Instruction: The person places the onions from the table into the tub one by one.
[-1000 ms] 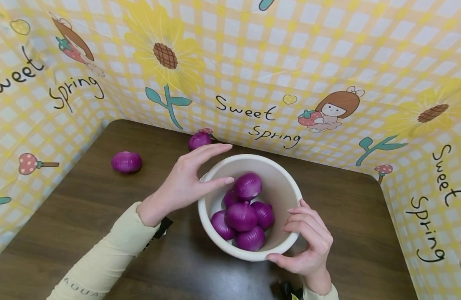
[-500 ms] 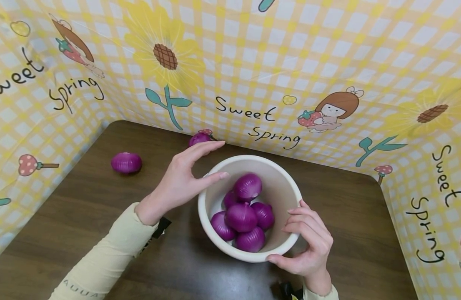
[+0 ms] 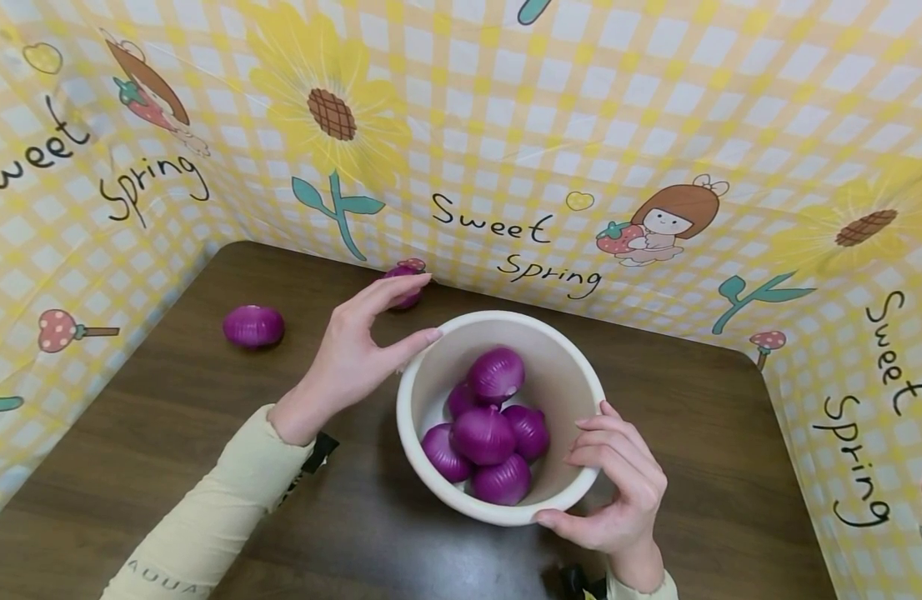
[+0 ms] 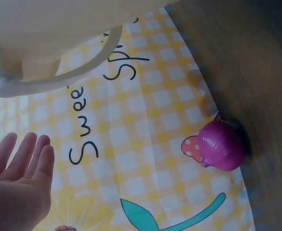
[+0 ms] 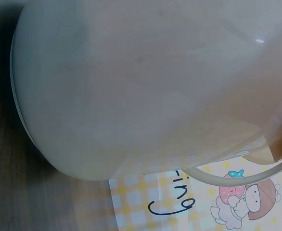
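Note:
A cream-white bucket (image 3: 405, 417) stands on the brown table with several purple onions (image 3: 483, 433) piled inside. My right hand (image 3: 626, 479) grips its right rim, fingers inside and thumb at the outer edge. My left hand (image 3: 348, 354) holds nothing; its thumb and fingers are spread apart at the bucket's left side, the thumb tip overlapping the rim in the head view. Behind that hand lies one onion (image 4: 222, 145) by the back wall, partly hidden by the fingers in the head view. Another onion (image 3: 253, 326) lies farther left on the table.
A yellow-checked cloth (image 3: 461, 125) with printed flowers and lettering walls the table (image 3: 341, 533) at the back and both sides. The bucket's curved handle (image 4: 83, 77) hangs on its far side, seen in both wrist views.
My left hand has drawn back leftward from over the bucket's rim, now covering more of the back onion. The right hand and the bucket stay in place.

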Demonstrator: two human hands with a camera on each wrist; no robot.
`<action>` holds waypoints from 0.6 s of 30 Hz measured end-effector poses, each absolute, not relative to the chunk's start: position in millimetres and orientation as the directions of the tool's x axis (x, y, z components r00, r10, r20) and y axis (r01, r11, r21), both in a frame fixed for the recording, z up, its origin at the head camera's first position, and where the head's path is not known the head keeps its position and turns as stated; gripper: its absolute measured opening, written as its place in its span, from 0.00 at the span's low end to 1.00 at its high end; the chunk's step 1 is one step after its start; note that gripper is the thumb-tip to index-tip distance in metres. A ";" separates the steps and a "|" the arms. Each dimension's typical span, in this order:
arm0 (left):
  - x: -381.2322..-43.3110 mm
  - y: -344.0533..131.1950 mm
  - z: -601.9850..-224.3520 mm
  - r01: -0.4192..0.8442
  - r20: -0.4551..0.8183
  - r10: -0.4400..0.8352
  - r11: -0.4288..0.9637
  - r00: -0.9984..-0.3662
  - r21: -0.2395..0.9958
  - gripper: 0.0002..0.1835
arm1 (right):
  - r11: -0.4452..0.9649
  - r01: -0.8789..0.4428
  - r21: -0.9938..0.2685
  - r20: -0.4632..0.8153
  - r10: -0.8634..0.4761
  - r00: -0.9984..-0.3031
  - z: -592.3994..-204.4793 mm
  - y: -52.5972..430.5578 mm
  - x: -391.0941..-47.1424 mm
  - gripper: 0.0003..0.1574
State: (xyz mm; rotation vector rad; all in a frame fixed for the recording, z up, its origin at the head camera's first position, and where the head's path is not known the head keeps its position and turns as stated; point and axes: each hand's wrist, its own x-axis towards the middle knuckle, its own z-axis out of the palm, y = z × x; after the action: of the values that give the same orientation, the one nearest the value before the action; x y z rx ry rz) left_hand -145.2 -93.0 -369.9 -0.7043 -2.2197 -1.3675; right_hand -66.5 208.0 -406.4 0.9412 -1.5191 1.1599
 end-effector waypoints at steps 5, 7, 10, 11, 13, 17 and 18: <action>-147.3 -95.4 -373.2 0.608 0.591 0.181 0.401 -0.786 0.685 0.32 | 0.249 -0.943 -0.220 0.972 -0.022 -0.232 -406.6 208.1 -66.5 0.38; -148.3 -96.4 -375.0 0.602 0.590 0.174 0.412 -0.789 0.684 0.31 | 0.249 -0.943 -0.222 0.972 -0.022 -0.235 -406.8 208.1 -66.3 0.38; -150.4 -98.0 -378.2 0.592 0.586 0.163 0.428 -0.794 0.683 0.31 | 0.248 -0.942 -0.225 0.971 -0.021 -0.238 -406.9 208.1 -65.9 0.38; -151.1 -98.6 -379.5 0.589 0.585 0.160 0.433 -0.795 0.683 0.31 | 0.248 -0.942 -0.227 0.971 -0.021 -0.240 -407.0 208.1 -65.8 0.38; -152.6 -99.9 -381.5 0.581 0.580 0.154 0.441 -0.800 0.684 0.31 | 0.248 -0.942 -0.227 0.971 -0.022 -0.239 -406.9 208.1 -65.9 0.37; -155.5 -102.2 -385.6 0.568 0.572 0.146 0.457 -0.807 0.685 0.31 | 0.250 -0.942 -0.224 0.971 -0.023 -0.237 -407.0 208.0 -65.9 0.37; -156.1 -102.7 -386.3 0.564 0.569 0.143 0.461 -0.810 0.685 0.31 | 0.251 -0.942 -0.223 0.971 -0.022 -0.236 -407.0 208.0 -65.8 0.37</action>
State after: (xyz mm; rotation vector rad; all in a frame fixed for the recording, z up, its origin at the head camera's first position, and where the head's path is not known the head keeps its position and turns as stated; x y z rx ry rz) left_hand -156.1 -102.7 -386.3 -0.5918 -2.2799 -1.3064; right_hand -65.8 208.0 -407.0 0.9383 -1.5251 1.1590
